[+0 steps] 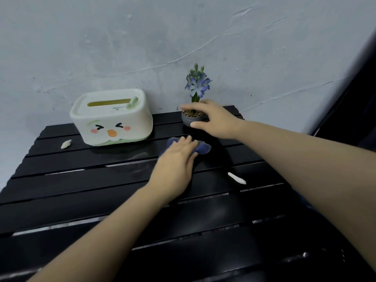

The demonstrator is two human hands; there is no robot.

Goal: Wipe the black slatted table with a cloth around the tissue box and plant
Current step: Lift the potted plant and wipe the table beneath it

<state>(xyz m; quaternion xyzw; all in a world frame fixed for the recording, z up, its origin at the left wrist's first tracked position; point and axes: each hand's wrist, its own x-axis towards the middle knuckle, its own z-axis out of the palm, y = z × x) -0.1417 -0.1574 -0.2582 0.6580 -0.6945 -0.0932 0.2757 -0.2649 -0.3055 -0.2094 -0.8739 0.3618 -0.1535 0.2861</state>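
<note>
On the black slatted table [81, 188] a white and green tissue box [110, 119] with a cartoon face stands at the back left. At the back middle stands a small plant [196, 84] with blue flowers in a grey pot [190, 119]. My right hand [213, 121] curls around the pot, thumb in front and fingers over the rim. My left hand [175, 165] lies flat on a blue cloth [203, 148], pressing it onto the slats just in front of the pot. Most of the cloth is hidden under my palm.
A small white scrap [66, 144] lies left of the tissue box. Another white scrap [236, 178] lies on a slat to the right of my left hand. A pale wall [183, 37] rises directly behind the table. A dark object [358, 110] stands at the right.
</note>
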